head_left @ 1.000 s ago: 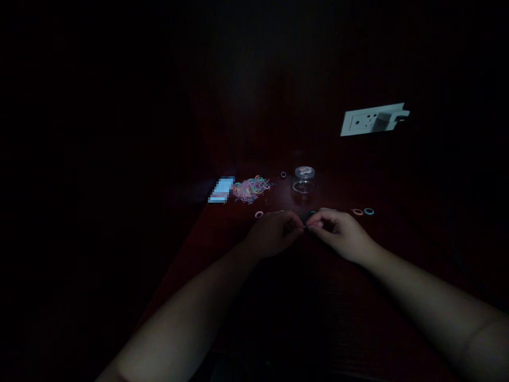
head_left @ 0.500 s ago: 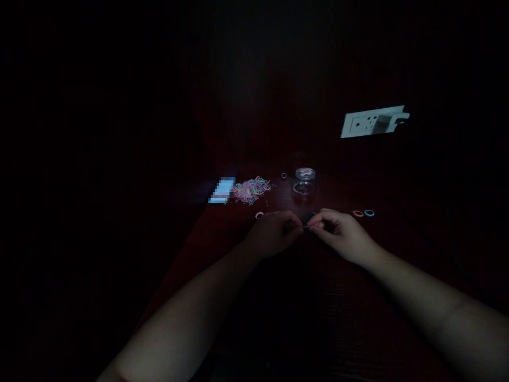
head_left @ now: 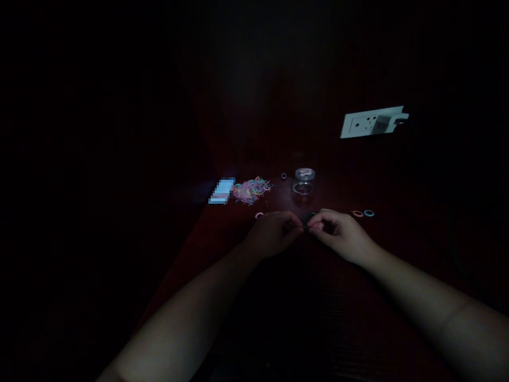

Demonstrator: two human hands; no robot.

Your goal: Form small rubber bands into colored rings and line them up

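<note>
Both hands meet over the dark red table (head_left: 186,233), fingertips almost touching. My left hand (head_left: 276,232) is closed in a pinch, and my right hand (head_left: 338,232) pinches from the other side. Between the fingertips is something small and dark, too dim to make out. A bit of green (head_left: 313,215) shows just behind my right fingertips. Close behind my left hand lies a pink ring (head_left: 259,216). Beyond the hands stands a clear jar (head_left: 304,187) with its lid on. Left of the jar is a pile of thin colourful bands (head_left: 252,190).
A lit phone (head_left: 221,191), its screen blurred, lies left of the pile. A small pale ring (head_left: 283,176) is beside the jar. Right of my right hand lie an orange ring (head_left: 358,214) and a blue ring (head_left: 369,213). A white wall socket (head_left: 371,123) holds a plug.
</note>
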